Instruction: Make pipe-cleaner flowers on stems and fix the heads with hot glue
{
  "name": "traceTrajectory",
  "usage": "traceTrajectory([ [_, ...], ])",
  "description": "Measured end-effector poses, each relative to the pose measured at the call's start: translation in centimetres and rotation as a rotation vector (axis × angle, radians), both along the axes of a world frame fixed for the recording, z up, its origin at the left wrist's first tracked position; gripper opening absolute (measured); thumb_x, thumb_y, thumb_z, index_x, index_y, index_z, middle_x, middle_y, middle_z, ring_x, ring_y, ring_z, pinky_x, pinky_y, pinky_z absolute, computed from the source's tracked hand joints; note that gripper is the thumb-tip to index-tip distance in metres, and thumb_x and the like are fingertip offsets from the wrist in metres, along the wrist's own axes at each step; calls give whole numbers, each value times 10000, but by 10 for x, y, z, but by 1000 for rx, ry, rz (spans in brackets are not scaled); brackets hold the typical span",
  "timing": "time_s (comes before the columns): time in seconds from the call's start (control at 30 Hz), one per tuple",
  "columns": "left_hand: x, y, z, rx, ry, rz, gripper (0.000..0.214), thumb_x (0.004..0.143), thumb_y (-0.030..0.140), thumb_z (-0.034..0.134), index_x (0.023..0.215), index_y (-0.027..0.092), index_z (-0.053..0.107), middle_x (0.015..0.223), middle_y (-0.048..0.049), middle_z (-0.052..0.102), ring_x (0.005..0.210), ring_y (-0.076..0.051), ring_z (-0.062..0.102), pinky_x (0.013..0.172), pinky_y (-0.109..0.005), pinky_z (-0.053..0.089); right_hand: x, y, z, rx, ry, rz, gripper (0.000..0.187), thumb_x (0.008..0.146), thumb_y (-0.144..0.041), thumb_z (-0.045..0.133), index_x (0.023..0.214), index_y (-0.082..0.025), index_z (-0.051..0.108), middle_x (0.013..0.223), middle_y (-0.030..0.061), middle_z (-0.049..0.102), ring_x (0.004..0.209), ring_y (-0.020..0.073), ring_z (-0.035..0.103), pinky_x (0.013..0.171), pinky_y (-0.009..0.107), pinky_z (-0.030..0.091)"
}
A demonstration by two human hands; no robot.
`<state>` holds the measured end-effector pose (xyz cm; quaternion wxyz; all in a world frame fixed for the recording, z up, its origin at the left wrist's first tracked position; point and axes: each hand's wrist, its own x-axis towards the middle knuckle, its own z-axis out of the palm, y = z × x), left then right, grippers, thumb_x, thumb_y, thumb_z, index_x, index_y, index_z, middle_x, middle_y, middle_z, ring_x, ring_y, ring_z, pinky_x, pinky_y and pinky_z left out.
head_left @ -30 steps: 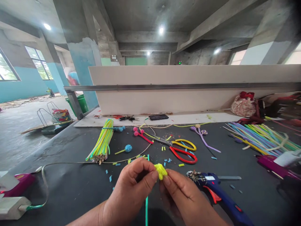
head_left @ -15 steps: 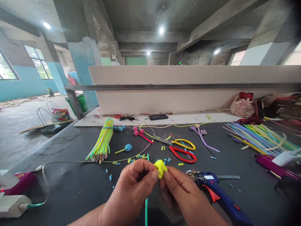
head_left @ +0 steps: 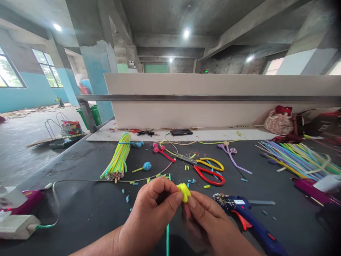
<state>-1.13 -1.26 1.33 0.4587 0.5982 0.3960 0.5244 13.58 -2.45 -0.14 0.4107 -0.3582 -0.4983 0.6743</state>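
A small folded piece of yellow pipe cleaner (head_left: 183, 191) is pinched between my two hands above the dark table. My left hand (head_left: 153, 209) grips it from the left with thumb and forefinger. From the right, my right hand (head_left: 210, 217) holds it between thumb and fingertips. A green pipe cleaner stem (head_left: 167, 238) runs upright behind my left hand, which hides its middle; whether it joins the yellow piece I cannot tell. Beyond my hands lie scissors (head_left: 210, 172) with one yellow and one red handle, and a blue pipe cleaner ball on a stem (head_left: 147, 166).
A blue glue gun (head_left: 253, 220) lies close beside my right hand. Left of centre is a pipe cleaner bundle (head_left: 117, 158); more pipe cleaners (head_left: 295, 156) spread at the right. A cable (head_left: 80, 180) crosses the table from a white plug (head_left: 18, 227). Short cut bits (head_left: 207, 186) are scattered about.
The whole view has shifted slightly, so the table items sit a little farther right. Both hands keep their pinch on the yellow piece, with barely any change in the fingers.
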Motion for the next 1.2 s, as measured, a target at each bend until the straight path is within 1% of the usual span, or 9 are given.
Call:
traceTrajectory([
  [0.1, -3, 2, 3, 40, -29, 28, 170, 717, 261, 630, 607, 162, 546, 527, 35, 473, 497, -88, 397, 470, -199, 355, 2, 2, 4, -107, 61, -2, 420, 783, -557, 595, 647, -181, 468, 468, -83, 381, 390, 38, 257, 378, 166, 164],
  [0.2, -7, 4, 3, 169, -2, 68, 120, 752, 202, 591, 643, 169, 555, 555, 40, 470, 501, -85, 397, 464, -190, 351, 4, 4, 7, -186, 141, 31, 393, 795, -529, 594, 651, -193, 451, 429, -93, 376, 363, 38, 219, 358, 160, 154],
  [0.3, -9, 4, 1, 352, 98, 107, 66, 752, 124, 593, 710, 175, 597, 629, 21, 533, 556, -96, 458, 507, -195, 382, 6, 5, 7, -185, 207, 57, 386, 780, -508, 624, 643, -191, 454, 424, -97, 371, 361, 36, 203, 355, 155, 166],
  [0.4, -8, 3, 0, 491, 154, 143, 112, 732, 65, 613, 759, 174, 617, 658, 9, 573, 586, -103, 503, 534, -198, 404, 8, 5, 3, -170, 239, 118, 379, 799, -500, 608, 647, -180, 475, 436, -91, 373, 365, 36, 225, 356, 149, 172],
  [0.6, -7, 2, 3, 602, 193, 167, 125, 728, 48, 645, 757, 166, 616, 652, 4, 584, 590, -101, 532, 542, -189, 431, 7, 5, -2, -148, 234, 154, 349, 851, -457, 565, 657, -176, 492, 429, -89, 373, 347, 31, 237, 344, 139, 179],
  [0.77, -6, -1, 3, 586, 173, 184, 133, 711, 38, 634, 692, 164, 596, 614, 17, 564, 562, -90, 511, 522, -177, 416, 7, 5, -2, -117, 208, 159, 356, 837, -465, 581, 649, -175, 493, 432, -90, 372, 342, 29, 239, 339, 143, 177],
  [0.93, -4, -1, 5, 394, 152, 147, 105, 725, 102, 613, 652, 161, 566, 574, 31, 510, 503, -78, 444, 462, -172, 374, 7, 2, -5, -142, 232, 126, 332, 830, -453, 594, 665, -178, 505, 449, -82, 407, 350, 31, 255, 347, 151, 176],
  [1.1, -4, -1, 4, 287, 89, 62, 89, 725, 131, 585, 650, 163, 550, 602, 18, 506, 521, -91, 445, 468, -189, 374, 4, 0, -3, -143, 232, 128, 343, 825, -458, 598, 653, -177, 505, 436, -86, 385, 350, 31, 255, 343, 150, 167],
  [1.2, -4, -2, 2, 248, 77, 55, 66, 730, 157, 596, 675, 164, 561, 617, 12, 512, 529, -99, 446, 477, -203, 378, 2, 0, -2, -150, 248, 121, 336, 819, -458, 608, 663, -177, 508, 441, -87, 384, 356, 32, 249, 343, 150, 165],
])
